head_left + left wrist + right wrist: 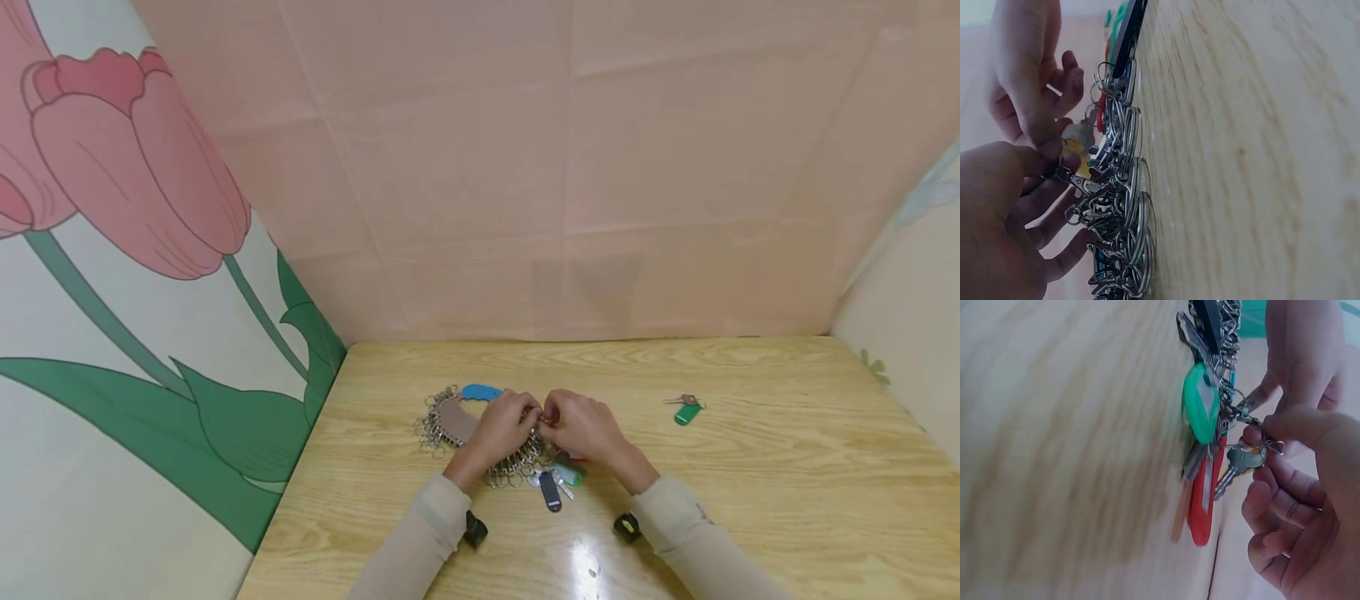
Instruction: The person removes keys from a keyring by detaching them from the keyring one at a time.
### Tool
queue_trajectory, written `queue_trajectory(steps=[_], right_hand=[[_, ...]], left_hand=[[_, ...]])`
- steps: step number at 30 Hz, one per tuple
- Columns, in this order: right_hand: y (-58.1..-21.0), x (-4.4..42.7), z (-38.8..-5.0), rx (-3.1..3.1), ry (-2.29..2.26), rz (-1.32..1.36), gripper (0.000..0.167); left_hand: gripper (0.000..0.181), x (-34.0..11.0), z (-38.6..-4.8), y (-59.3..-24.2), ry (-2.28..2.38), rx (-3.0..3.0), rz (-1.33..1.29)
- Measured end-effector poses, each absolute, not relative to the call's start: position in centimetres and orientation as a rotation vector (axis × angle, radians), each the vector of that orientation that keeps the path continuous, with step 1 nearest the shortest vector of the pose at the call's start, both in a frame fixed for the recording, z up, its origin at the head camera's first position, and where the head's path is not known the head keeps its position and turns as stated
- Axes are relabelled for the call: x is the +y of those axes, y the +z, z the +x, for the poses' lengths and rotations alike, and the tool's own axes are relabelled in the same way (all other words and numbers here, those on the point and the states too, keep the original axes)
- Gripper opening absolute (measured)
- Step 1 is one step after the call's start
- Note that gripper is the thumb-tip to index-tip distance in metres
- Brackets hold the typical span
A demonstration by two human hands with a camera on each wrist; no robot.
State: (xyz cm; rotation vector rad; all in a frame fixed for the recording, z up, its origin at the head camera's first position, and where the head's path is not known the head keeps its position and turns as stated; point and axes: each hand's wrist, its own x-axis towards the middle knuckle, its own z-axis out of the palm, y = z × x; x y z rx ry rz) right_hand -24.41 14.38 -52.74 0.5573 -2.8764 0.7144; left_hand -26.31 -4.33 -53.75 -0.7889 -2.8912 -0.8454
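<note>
Two hands in tight: L hand (504, 423) pinching a metal clasp (1087, 185), R hand (587, 423) w/ a narrow pinch at the head of the key (1241, 464), which hangs over the table (787, 500) near the red tag (1204, 500). Risk, prob.: fiddly metal, so a fingertip slip drops the key; the crowded rings (1141, 219) could snag it too. Key's long axis slants, blade lower-left in R-wrist view, i.e. tableward, head at the fingers.
</note>
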Motion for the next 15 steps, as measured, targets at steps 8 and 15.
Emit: queue_trajectory(steps=[8,15], right_hand=[[-52.99,13.91,-24.34,-2.833,0.764,0.501,0.016],[-53.30,13.89,-24.48,-2.836,0.808,0.481,0.017]], left_hand=[[0.024,-4.35,-26.09,-53.48,-0.887,-2.885,-0.766],[0.024,-4.43,-25.97,-53.25,-0.900,-2.884,-0.744]])
